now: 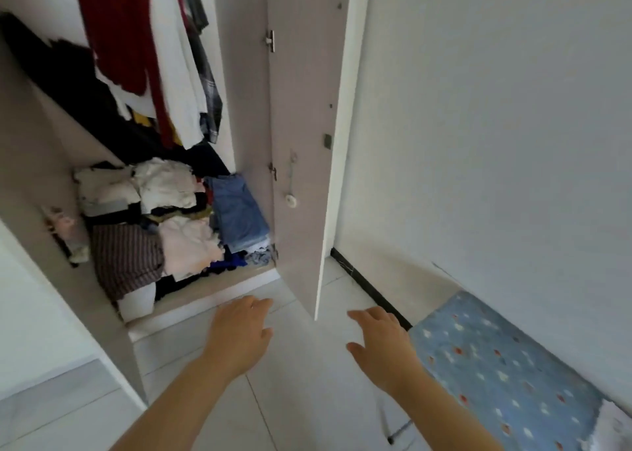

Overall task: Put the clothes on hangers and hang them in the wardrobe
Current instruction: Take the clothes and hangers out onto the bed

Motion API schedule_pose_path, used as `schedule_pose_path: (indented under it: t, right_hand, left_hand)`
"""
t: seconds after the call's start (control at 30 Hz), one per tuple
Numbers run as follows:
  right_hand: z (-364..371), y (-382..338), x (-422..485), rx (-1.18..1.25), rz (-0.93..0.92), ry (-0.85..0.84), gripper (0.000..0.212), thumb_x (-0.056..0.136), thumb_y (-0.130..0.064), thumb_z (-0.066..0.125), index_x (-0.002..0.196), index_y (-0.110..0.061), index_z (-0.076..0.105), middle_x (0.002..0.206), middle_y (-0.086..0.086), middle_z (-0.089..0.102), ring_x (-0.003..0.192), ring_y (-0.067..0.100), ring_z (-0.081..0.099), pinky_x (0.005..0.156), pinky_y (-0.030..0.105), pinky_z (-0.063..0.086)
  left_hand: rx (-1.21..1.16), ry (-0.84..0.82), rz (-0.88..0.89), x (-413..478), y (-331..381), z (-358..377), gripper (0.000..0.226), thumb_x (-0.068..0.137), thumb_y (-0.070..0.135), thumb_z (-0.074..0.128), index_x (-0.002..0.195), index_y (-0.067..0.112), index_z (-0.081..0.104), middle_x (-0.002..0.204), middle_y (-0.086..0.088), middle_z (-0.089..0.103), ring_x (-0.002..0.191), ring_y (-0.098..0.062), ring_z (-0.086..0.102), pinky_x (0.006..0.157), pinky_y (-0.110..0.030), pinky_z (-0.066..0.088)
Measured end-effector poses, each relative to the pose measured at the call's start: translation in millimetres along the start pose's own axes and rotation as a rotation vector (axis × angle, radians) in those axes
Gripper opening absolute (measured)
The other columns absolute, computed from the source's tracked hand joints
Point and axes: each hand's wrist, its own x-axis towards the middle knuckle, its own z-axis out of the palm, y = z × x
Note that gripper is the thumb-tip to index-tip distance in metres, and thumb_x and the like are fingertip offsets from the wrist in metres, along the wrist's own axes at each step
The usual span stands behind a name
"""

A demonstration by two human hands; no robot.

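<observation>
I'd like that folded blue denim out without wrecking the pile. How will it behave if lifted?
The folded blue denim looks thick, so probably heavyish and fairly stiff, yet it will likely unfold if gripped by one edge. It lies against the heaped clothes, so neighbours may slump.

Both hands extended forward, palms down, fingers relaxed, holding nothing: left hand (239, 334), right hand (379, 344).

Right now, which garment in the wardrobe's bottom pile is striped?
The dark striped garment, front left in the wardrobe; the white pieces beside it and the folded blue garment on the right are plain.
</observation>
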Motion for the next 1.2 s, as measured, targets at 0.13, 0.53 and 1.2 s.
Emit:
schedule_pose_path:
  t: [0.13,0.53,1.2]
  right_hand:
    - [-6,-23,84,-0.001,-0.181,-0.052,0.053,0.091,-0.035,0.055,0.139,-0.028,0.036,0.136,-0.003,0.043,0.124,0.018,0.040,0.104,0.030,0.036]
    - [-12,-132,280,-0.058,-0.536,-0.114,0.051,0.090,-0.035,0.055,0.137,-0.026,0.039,0.134,-0.001,0.045,0.122,0.019,0.042,0.102,0.028,0.035]
    - [-88,-395,622,-0.133,-0.874,0.287,0.050,0.093,-0.030,0.050,0.140,-0.023,0.037,0.135,0.001,0.043,0.123,0.020,0.036,0.101,0.027,0.030]
  left_hand:
    - [-0.001,0.049,-0.196,29,-34,-20,0.050,0.093,0.037,0.043,0.140,0.025,0.031,0.141,0.004,0.039,0.126,-0.015,0.038,0.104,-0.031,0.031]
    - [0.014,0.189,-0.513,113,-142,-72,0.051,0.091,0.039,0.049,0.138,0.027,0.036,0.136,0.003,0.044,0.123,-0.018,0.042,0.101,-0.033,0.032]
    - [0.012,0.496,-0.464,385,-405,-241,0.056,0.091,0.036,0.051,0.142,0.024,0.031,0.139,-0.001,0.042,0.121,-0.019,0.045,0.100,-0.031,0.035]
